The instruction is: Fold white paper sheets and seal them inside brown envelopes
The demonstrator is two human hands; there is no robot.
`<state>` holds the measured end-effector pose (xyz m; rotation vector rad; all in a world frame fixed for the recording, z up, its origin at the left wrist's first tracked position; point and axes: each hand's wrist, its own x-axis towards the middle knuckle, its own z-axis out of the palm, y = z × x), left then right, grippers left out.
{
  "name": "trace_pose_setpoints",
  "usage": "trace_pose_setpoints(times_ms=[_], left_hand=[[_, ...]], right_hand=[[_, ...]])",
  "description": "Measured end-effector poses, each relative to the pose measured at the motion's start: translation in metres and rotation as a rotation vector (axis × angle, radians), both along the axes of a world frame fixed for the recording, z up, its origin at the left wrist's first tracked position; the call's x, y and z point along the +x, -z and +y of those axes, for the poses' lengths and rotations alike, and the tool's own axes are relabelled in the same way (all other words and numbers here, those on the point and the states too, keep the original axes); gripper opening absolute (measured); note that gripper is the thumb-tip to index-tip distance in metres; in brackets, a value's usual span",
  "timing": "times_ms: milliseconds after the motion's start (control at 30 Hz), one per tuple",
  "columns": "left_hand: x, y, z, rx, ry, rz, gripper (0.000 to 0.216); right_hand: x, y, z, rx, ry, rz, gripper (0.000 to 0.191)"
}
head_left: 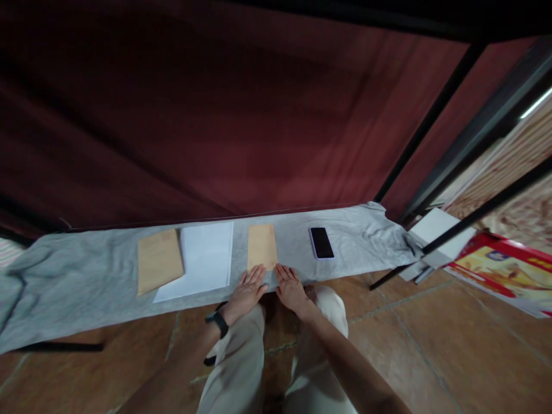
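Observation:
A tan envelope lies flat on the grey cloth in front of me. My left hand rests palm down at its near left corner, fingers stretched out. Opposite it, my right hand lies flat by the near right corner, its fingers also extended. Neither hand grips anything. To the left are white paper sheets, partly under a larger brown envelope or stack of envelopes. A phone with a dark screen and pale case lies to the right.
The grey cloth covers a long narrow shelf or table. Behind it hangs a dark red curtain. Black frame bars rise at the right, beside a red and yellow box and white boards. Below is a tiled floor.

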<state>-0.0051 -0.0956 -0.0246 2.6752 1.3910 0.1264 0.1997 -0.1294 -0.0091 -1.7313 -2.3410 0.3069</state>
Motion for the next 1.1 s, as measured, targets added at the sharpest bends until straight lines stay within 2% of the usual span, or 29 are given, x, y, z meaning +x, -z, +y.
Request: trace_pose_setpoints(times_ms=[167,367,667,1100], left_hand=[[0.004,0.000,-0.014,0.110,-0.038,-0.053,0.058],[0.008,0.002,-0.017,0.173,-0.043,-0.083,0.057],[0.005,0.003,-0.013,0.209,-0.031,-0.103,0.049],[0.006,-0.008,-0.013,0.180,-0.029,-0.122,0.048]], right_hand=[[-0.004,-0.008,0.001,-0.059,0.032,-0.003,0.062],[-0.008,-0.021,0.011,-0.155,0.079,-0.026,0.053],[-0.015,-0.023,0.009,-0.135,0.100,0.008,0.049],[-0.016,-0.019,0.011,-0.053,0.099,-0.007,0.047]])
